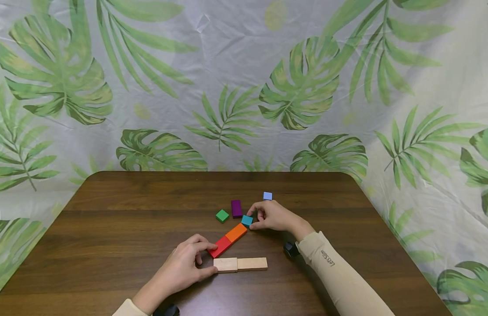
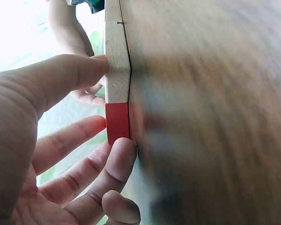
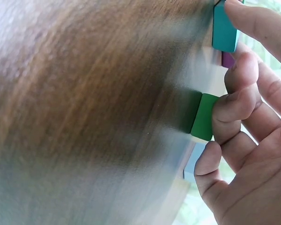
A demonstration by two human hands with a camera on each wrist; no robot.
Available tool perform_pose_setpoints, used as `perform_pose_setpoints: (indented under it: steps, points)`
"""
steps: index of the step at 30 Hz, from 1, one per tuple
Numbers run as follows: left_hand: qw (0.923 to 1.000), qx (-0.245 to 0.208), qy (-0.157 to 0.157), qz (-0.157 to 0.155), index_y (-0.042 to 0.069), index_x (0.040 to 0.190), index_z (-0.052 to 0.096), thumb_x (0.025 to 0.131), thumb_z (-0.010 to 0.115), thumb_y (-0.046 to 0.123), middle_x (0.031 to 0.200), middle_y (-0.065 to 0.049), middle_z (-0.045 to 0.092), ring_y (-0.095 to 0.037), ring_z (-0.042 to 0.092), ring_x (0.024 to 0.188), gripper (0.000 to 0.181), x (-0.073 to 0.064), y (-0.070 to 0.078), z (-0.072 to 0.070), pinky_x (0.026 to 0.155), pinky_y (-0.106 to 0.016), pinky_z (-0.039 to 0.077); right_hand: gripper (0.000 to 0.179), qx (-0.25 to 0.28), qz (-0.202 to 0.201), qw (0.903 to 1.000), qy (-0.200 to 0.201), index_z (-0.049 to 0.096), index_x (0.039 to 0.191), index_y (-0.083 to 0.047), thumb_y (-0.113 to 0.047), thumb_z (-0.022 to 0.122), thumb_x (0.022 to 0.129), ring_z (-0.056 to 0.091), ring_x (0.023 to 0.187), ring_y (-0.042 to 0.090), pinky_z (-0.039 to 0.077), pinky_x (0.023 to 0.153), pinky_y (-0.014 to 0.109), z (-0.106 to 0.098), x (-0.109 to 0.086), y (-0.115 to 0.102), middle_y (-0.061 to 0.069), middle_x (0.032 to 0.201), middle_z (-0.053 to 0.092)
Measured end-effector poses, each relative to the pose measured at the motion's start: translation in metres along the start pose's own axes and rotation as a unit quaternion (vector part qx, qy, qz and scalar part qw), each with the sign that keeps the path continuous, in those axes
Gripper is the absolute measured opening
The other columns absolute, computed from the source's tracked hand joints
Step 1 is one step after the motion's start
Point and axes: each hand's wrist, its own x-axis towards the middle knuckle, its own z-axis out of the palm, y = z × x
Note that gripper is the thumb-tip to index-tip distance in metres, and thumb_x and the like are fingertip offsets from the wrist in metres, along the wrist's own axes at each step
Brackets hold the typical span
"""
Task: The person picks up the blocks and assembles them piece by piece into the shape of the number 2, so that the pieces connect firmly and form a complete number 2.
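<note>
My left hand rests at the left ends of two block rows, index finger on the red block, thumb at the near pale wooden block. Its fingers spread loosely beside the red and wooden blocks in the left wrist view. The orange block continues the slanted row from the red one. At its far end, my right hand pinches the teal block between thumb and index finger. A green block shows by that hand's curled other fingers.
A second pale wooden block joins the first end to end. Beyond the rows lie a green block, a purple block and a light blue block. A leaf-patterned curtain hangs behind the brown table.
</note>
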Motion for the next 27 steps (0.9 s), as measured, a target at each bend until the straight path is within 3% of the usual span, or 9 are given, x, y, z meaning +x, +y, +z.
perform_pose_setpoints:
  steps: [20, 27]
  points:
    - [1.0000, 0.000, 0.000, -0.001, 0.015, 0.119, 0.081, 0.078, 0.096, 0.025, 0.112, 0.006, 0.067, 0.001, 0.052, 0.069, 0.044, 0.0003, -0.0004, -0.0004, 0.065, -0.021, 0.041, 0.029, 0.000, -0.004, 1.0000, 0.000, 0.074, 0.119, -0.015, -0.028, 0.085, 0.095, 0.045, 0.063, 0.006, 0.041, 0.064, 0.022, -0.0028, -0.0004, 0.0000, -0.007, 0.071, 0.054]
    - [1.0000, 0.002, -0.001, -0.002, 0.015, 0.119, 0.081, 0.079, 0.096, 0.025, 0.113, 0.007, 0.067, 0.002, 0.052, 0.070, 0.045, 0.0003, -0.0002, -0.0004, 0.065, -0.021, 0.041, 0.036, 0.006, -0.009, 0.9999, 0.011, 0.073, 0.123, -0.013, -0.035, 0.083, 0.096, 0.047, 0.065, 0.007, 0.041, 0.065, 0.022, -0.0083, -0.0039, 0.0002, -0.005, 0.074, 0.056]
